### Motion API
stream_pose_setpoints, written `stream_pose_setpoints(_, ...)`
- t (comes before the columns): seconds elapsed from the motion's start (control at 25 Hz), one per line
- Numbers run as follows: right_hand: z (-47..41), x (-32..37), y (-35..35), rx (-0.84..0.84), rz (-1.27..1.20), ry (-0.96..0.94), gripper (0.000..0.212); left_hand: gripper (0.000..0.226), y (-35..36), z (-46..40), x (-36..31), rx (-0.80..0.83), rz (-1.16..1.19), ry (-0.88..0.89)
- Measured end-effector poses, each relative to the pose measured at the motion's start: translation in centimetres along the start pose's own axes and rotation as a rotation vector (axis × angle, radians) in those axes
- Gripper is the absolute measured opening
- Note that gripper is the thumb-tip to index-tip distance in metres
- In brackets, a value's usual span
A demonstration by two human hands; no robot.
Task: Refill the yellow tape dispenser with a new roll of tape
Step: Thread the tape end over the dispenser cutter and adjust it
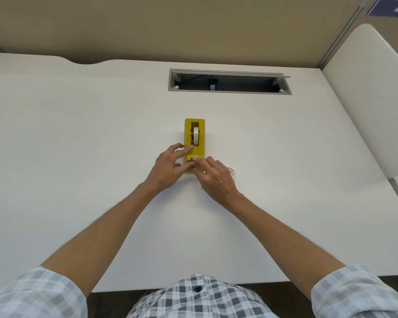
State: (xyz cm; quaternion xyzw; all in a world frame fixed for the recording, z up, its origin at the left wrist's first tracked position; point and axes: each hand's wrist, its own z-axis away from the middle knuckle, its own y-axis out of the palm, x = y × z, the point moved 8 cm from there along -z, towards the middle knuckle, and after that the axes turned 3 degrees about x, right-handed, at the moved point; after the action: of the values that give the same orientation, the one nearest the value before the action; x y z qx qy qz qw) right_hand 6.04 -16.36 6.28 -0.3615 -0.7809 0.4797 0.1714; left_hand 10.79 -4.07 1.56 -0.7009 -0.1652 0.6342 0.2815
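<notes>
A yellow tape dispenser stands lengthwise in the middle of the white desk. A pale roll of tape sits upright in its slot. My left hand rests against the dispenser's left side, index finger on the body beside the roll and thumb at the near end. My right hand pinches at the cutter end, fingertips meeting my left thumb; the tape end itself is too small to make out. A second, clear ring of tape lies flat on the desk just right of my right hand, partly hidden by it.
A grey cable tray opening with a plug inside is cut into the desk at the back. Beige partition walls stand behind the desk and a white panel on the right. The desk's front edge runs close to my checked shirt.
</notes>
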Motion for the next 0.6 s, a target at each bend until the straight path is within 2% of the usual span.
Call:
stream_pose_setpoints(0.36, 0.8, 0.9, 0.2, 0.073, -0.068, -0.135, 0.016, 0.054, 0.4, -0.1, 0.1, 0.049, -0.146, 0.019)
stream_pose_setpoints(0.44, 0.8, 0.3, -0.3, 0.028, -0.115, -0.050, 0.014, 0.056, 0.4, 0.1, -0.2, 0.053, -0.233, 0.044)
stream_pose_setpoints(0.52, 0.6, -1.3, -0.9, -0.030, -0.182, 0.134, 0.012, 0.060, 0.4, 0.3, -0.5, 0.055, -0.344, 0.085)
stream_pose_setpoints(0.6, 0.4, -3.2, -1.0, -0.026, -0.246, 0.326, 0.020, 0.062, 0.4, 0.4, -0.7, 0.060, -0.380, 0.095)
